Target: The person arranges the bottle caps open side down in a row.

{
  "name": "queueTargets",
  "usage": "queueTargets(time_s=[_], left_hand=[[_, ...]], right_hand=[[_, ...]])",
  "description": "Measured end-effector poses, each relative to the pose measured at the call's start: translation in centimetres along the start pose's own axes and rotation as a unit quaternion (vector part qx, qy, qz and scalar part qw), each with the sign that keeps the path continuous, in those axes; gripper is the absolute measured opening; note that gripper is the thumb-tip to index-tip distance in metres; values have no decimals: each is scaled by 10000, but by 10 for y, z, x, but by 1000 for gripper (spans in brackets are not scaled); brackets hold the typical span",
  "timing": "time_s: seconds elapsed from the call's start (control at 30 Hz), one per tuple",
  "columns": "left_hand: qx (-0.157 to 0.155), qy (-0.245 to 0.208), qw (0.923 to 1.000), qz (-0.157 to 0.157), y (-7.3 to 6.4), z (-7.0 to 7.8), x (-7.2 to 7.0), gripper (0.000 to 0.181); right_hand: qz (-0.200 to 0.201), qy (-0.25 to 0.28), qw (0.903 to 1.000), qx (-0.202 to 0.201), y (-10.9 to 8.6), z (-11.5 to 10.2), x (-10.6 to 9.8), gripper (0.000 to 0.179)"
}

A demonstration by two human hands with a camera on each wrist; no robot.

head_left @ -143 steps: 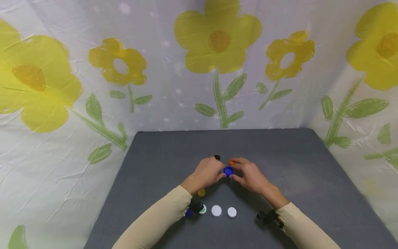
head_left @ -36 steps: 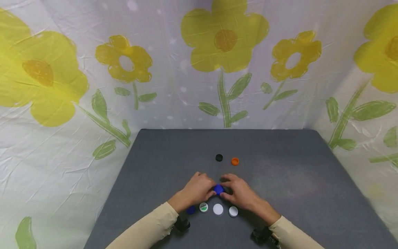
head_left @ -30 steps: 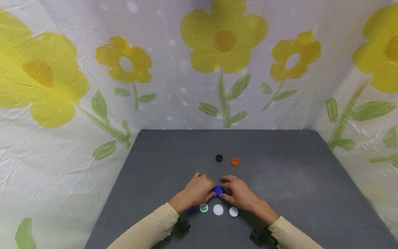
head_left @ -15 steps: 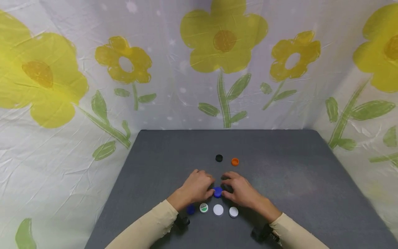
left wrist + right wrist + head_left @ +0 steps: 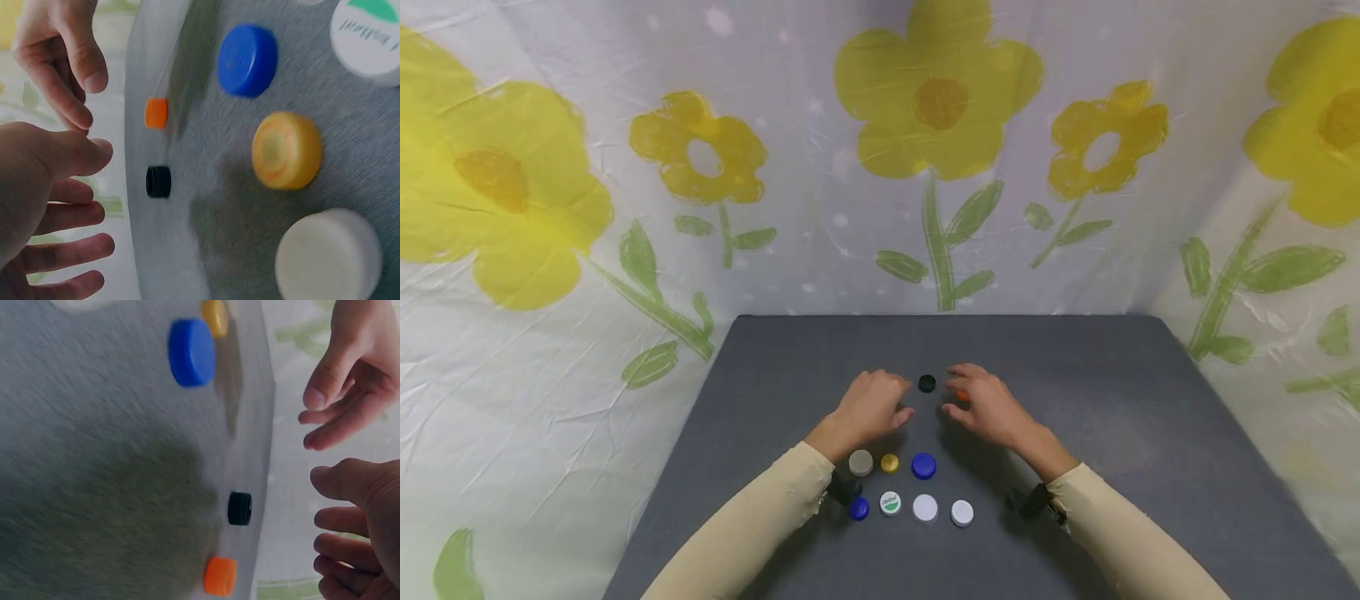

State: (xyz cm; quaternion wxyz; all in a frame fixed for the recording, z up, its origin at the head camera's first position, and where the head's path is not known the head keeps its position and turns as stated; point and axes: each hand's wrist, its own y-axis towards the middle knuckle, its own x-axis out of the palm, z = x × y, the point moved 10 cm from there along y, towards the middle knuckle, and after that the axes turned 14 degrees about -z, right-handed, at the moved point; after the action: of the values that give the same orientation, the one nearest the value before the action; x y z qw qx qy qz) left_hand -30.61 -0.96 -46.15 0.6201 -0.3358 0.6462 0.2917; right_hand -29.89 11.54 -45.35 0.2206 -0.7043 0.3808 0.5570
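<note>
My left hand (image 5: 871, 407), fingers relaxed and holding nothing, hovers just left of a black bottle cap (image 5: 927, 383). To the right of that cap, my right hand (image 5: 988, 406) hangs over an orange bottle cap (image 5: 962, 395), partly covering it in the head view. In the right wrist view, the orange cap (image 5: 220, 576) and black cap (image 5: 240, 508) stand apart from the loosely bent fingers. Nearer the body, a blue cap (image 5: 923, 466) lies smooth top up, beside a yellow cap (image 5: 890, 462) and a beige cap (image 5: 861, 462).
A front row holds a smaller blue cap (image 5: 859, 508), a white cap with green print (image 5: 890, 503), and two plain white caps, one larger (image 5: 925, 507) and one smaller (image 5: 962, 512). The dark grey table (image 5: 1075, 358) ends at a flowered curtain (image 5: 805, 250).
The blue cap, hollow side up between both hands at first, was turned over, brought nearer the body and let go beside the yellow cap. Both hands then moved away toward the black and orange caps.
</note>
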Motion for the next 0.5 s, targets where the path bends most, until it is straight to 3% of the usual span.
queueTargets(time_s=[0.2, 0.5], left_hand=[[-140, -368, 9991, -176, 21, -14, 6, 24], [-468, -813, 9943, -514, 44, -27, 20, 37]], right_hand=[[-115, -108, 9999, 71, 21, 9, 2, 39], [-557, -71, 9977, 369, 48, 30, 21, 41]])
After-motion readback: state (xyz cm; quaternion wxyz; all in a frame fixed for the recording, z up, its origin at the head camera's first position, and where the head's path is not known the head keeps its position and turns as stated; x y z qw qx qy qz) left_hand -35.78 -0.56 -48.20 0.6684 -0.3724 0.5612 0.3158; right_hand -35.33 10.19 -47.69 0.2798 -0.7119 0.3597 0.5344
